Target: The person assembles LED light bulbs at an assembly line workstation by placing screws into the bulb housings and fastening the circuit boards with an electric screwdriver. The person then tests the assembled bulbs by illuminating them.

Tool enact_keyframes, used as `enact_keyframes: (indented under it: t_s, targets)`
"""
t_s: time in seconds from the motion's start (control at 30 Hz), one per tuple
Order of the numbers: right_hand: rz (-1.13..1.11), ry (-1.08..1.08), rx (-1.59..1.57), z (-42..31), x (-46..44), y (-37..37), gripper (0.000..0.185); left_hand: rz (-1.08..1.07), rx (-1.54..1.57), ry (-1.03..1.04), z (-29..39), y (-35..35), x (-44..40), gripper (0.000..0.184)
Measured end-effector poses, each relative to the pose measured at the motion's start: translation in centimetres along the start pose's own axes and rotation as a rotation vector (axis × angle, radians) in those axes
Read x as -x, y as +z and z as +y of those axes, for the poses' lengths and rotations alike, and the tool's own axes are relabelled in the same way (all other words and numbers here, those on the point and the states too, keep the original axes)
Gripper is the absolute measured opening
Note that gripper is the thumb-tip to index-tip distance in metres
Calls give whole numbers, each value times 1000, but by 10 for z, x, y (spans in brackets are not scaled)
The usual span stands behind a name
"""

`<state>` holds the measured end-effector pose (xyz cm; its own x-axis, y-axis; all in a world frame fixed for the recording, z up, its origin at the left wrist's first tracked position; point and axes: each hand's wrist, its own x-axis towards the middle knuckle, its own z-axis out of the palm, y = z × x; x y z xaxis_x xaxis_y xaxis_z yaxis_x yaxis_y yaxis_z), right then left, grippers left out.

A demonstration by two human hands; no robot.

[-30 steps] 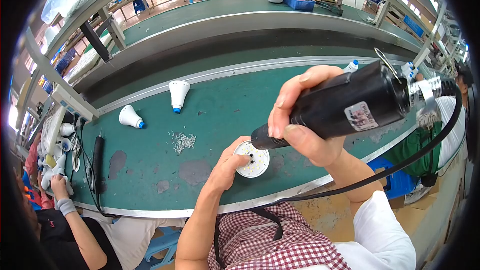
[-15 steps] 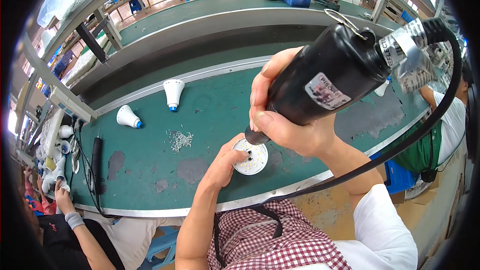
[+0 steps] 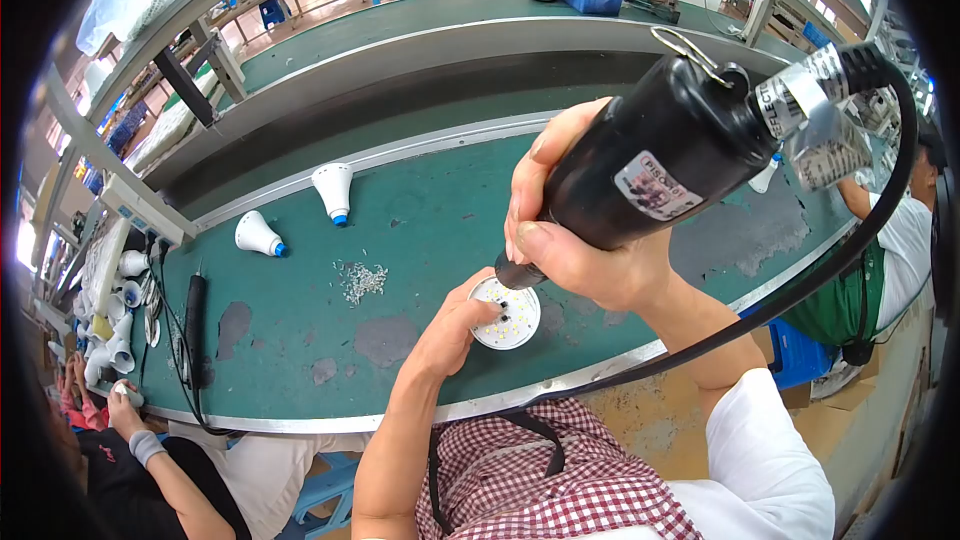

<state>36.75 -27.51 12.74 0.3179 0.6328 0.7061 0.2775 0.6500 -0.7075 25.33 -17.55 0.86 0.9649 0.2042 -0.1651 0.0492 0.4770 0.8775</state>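
A black corded electric screwdriver [image 3: 625, 165] is gripped in my right hand [image 3: 590, 240], its fingers wrapped around the body. The tool slants down to the left, its nose over the edge of a round white LED bulb [image 3: 518, 332]. My left hand [image 3: 452, 330] holds that bulb from the left, thumb lying on its face of small yellow LEDs beside a dark connector. The screwdriver's tip and the bulb's lower body are hidden. Left of my hands lies a pile of small clear or silvery pieces [image 3: 362, 282], too small to name.
Two white bulbs with blue ends, one [image 3: 333, 192] near the rail and another [image 3: 260, 234] farther left, lie on the green bench [image 3: 300, 340]. A black soldering-iron-like tool [image 3: 194, 330] and more bulb housings [image 3: 118, 340] are at the left. Co-workers sit on both sides. The screwdriver's cable [image 3: 800, 310] arcs right.
My hands, the screwdriver and the held bulb have shifted slightly right. The bulb near the rail has moved a little left. At the left, a co-worker's hand has moved down with a white piece.
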Motion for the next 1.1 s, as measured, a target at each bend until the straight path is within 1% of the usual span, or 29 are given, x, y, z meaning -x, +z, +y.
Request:
enact_keyframes:
  t_s: [0.27, 0.33, 0.57, 0.63, 0.67, 0.7, 0.77, 0.8, 0.83, 0.87, 0.9, 0.93, 0.97, 1.0, 1.03, 1.07, 1.1]
  targets:
    - [47, 85, -32, -6, -3, -1, 37, 4, -8, -40, 7, 9, 1, 42]
    - [147, 64, -94, -1, -1, -1, 32, 31, 12, -62, 8, 11, 2, 43]
    - [104, 74, -111, -4, -1, -6, 32, -3, 25, -37, 6, 11, 0, 42]
    - [158, 39, -121, -3, -3, -8, 34, 32, -77, -37, 4, 6, -4, 41]
    - [137, -35, -116, -3, -6, -14, 39, 101, -254, 0, 4, 1, -7, 38]
    - [243, -110, -238, -5, -8, -13, 41, 97, -260, 22, 3, -6, -8, 38]
    - [381, -82, -298, -12, -13, -26, 44, 328, -970, 188, 3, -13, -13, 36]
    - [484, -44, -332, -13, -17, -30, 45, 427, -1166, 219, 9, -7, -12, 32]
    - [601, 10, -374, -14, -19, -36, 46, 482, -1280, 281, 10, 1, -16, 32]
    - [631, 47, -480, -8, -18, -48, 46, 582, -1405, 319, 10, 6, -19, 31]
    - [662, 81, -507, -2, -17, -57, 45, 540, -1441, 333, 1, -4, -32, 32]
    - [639, 126, -569, 3, -13, -68, 40, 639, -1559, 331, 6, 8, -29, 24]
    - [552, 118, -695, 15, -9, -84, 33, 682, -1592, 401, -1, 3, -33, 27]
    - [487, 158, -781, 18, -5, -96, 29, 643, -1585, 279, -4, 1, -36, 34]
    - [438, 174, -879, 21, -5, -108, 28, 601, -1567, 304, -11, -4, -41, 43]
    - [465, 211, -871, 13, -10, -102, 27, 565, -1530, 325, -9, -4, -37, 53]
    - [501, 242, -846, 3, -15, -99, 27, 675, -1523, 542, -10, -3, -33, 58]
